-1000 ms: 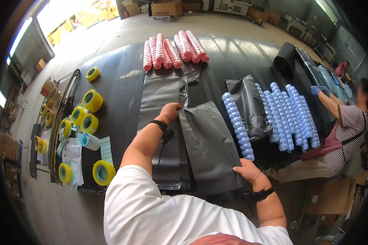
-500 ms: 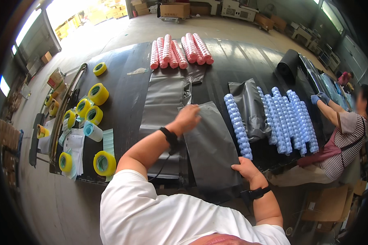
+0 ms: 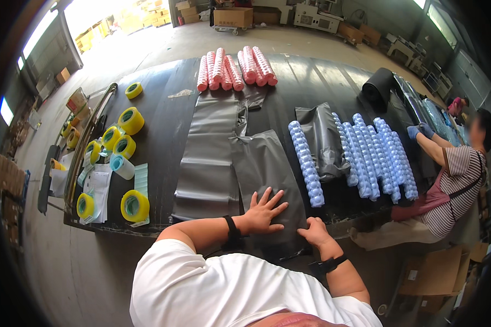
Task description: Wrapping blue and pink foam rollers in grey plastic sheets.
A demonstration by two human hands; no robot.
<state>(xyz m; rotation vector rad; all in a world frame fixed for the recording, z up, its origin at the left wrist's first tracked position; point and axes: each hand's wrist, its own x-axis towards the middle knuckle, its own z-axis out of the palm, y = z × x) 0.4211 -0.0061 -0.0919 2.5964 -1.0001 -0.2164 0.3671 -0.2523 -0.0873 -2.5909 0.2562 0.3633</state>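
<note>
A grey plastic bag (image 3: 262,169) lies flat on the black table (image 3: 163,125), reaching the near edge. My left hand (image 3: 264,211) presses flat on the bag's near end with fingers spread. My right hand (image 3: 312,231) grips the bag's near right corner at the table edge. A stack of more grey bags (image 3: 210,152) lies just to the left. A long roll of pale blue items (image 3: 306,163) lies along the bag's right side.
Several blue rolls (image 3: 376,155) and another grey bag (image 3: 322,136) lie to the right, pink rolls (image 3: 234,68) at the far side. Yellow tape rolls (image 3: 126,136) and papers sit at the left. Another person (image 3: 447,185) works at the right; a cardboard box (image 3: 436,272) stands on the floor.
My left hand has drawn back from the far part of the grey bag to its near end and now lies flat beside my right hand.
</note>
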